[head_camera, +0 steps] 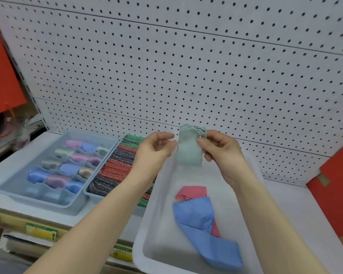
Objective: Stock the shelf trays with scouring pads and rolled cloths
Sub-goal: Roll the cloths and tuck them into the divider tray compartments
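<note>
A: Where is the green cloth (189, 153) now?

B: Over the far end of the white tray (145, 234). The left grip (156, 150) pinches its left edge and the right grip (220, 153) pinches its right side.

A: How to roll it well?

B: I think: keep the edges even and roll tight. The divided tray (14, 185) on the left seems free in its near cells.

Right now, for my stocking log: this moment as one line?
left hand and right hand hold green cloth above white bin | bin: blue cloth, pink cloth loose | divided tray: some slots unfilled
</note>
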The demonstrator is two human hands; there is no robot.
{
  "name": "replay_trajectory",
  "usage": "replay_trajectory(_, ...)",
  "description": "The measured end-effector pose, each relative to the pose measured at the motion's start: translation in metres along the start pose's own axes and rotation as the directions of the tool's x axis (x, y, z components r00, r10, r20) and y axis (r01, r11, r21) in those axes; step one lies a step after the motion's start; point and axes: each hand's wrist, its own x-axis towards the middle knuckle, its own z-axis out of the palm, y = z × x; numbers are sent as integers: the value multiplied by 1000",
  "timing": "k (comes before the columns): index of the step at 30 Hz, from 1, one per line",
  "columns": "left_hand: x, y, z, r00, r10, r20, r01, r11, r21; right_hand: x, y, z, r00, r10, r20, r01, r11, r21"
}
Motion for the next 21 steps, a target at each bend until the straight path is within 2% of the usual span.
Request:
replay_trajectory(2,-3,5,0,993,-116,-11,116,993,-17,0,-2,1,995,-92,-49,92,996,-3)
replay_trajectory(3,-5,8,0,974,-217,58,219,975,-31,-1,-3,1,990,-137,-37,136,991,-8)
replay_trajectory(5,-7,13,1,892,-379,247,405,912,-63,-5,-7,0,977,-200,79,203,979,-25)
replay_trajectory(7,-7,15,2,838,-412,356,494,851,-179,-10,-7,-3,953,-201,226,223,972,-74)
replay_trajectory(10,-5,17,3,871,-382,311,472,825,-309,-13,-3,-6,936,-143,323,228,943,-242)
replay_trajectory(14,-4,14,2,885,-317,340,427,845,-322,-17,-4,-8,930,-110,350,200,952,-233)
replay_trajectory(18,-5,13,4,899,-236,369,367,866,-340,-15,-2,-4,965,-109,239,158,968,-195)
replay_trajectory(21,-5,10,5,903,-192,384,323,893,-314,-14,-3,2,990,-55,129,74,986,-147)
